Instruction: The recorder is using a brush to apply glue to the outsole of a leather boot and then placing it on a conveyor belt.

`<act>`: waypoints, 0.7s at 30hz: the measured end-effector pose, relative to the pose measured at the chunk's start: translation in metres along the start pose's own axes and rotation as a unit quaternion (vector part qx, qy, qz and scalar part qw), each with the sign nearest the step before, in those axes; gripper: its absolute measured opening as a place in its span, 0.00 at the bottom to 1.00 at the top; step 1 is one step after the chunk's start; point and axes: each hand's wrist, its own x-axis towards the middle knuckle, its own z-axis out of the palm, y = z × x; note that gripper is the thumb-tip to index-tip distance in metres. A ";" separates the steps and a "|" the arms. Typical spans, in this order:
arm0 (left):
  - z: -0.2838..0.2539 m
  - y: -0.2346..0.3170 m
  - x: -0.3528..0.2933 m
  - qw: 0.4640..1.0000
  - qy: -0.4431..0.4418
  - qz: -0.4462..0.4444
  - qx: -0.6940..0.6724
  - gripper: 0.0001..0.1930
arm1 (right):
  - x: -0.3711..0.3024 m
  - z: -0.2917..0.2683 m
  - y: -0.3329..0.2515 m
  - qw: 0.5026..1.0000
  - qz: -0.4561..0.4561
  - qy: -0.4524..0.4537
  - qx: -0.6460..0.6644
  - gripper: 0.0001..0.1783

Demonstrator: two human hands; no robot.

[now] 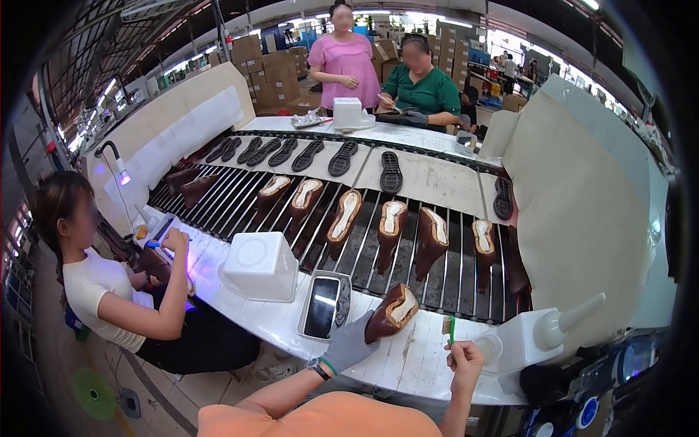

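Brown boot (392, 315), pale underside turned up and angled toward the right, is held above or on the near part of the white counter (419, 373); whether the counter is touched cannot be told. Its near left end is gripped by the left hand (349, 344), covered by a grey glove; the fingers are wrapped about the boot's side, their tips partly hidden. A green-handled brush (449, 330) is pinched upright between thumb and curled fingers of the right hand (465, 356), bare, to the right of the boot and apart from it; bristles are turned left.

Just left of the boot, a white tray (306, 335) is noted, with a dark-screened device (321, 307) laid in it. Farther left, a white container (261, 266) is placed; at far right, a white bottle (526, 336) with a long spout is seen lying.

Beyond the counter, six boots (344, 217) with pale undersides up are carried on a rack of metal rods (358, 271). Behind these, black soles (343, 159) are lined up. At left, a blue tool (153, 244) is held by a seated co-worker (120, 298) near a violet-lit lamp (124, 176).
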 end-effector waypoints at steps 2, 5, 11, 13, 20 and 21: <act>-0.006 -0.004 0.007 1.000 0.008 -0.019 0.000 0.32 | 0.006 0.010 0.003 1.000 -0.006 0.002 -0.007 0.05; -0.011 -0.024 0.020 0.989 0.042 -0.056 -0.129 0.23 | 0.015 0.018 0.010 0.999 -0.024 0.027 0.004 0.05; -0.093 -0.009 0.017 0.714 0.000 -0.228 -0.662 0.14 | 0.041 0.043 0.026 0.991 -0.058 0.118 0.027 0.06; -0.118 -0.031 0.019 0.691 0.024 -0.229 -0.685 0.17 | 0.049 0.065 0.031 0.993 -0.009 0.115 0.006 0.06; -0.235 -0.099 0.070 0.818 0.327 -0.086 -0.465 0.12 | 0.055 0.143 0.070 0.990 0.115 -0.076 -0.019 0.11; -0.244 -0.115 0.093 0.790 0.391 -0.024 -0.472 0.12 | 0.057 0.148 0.085 0.990 0.108 -0.081 -0.033 0.11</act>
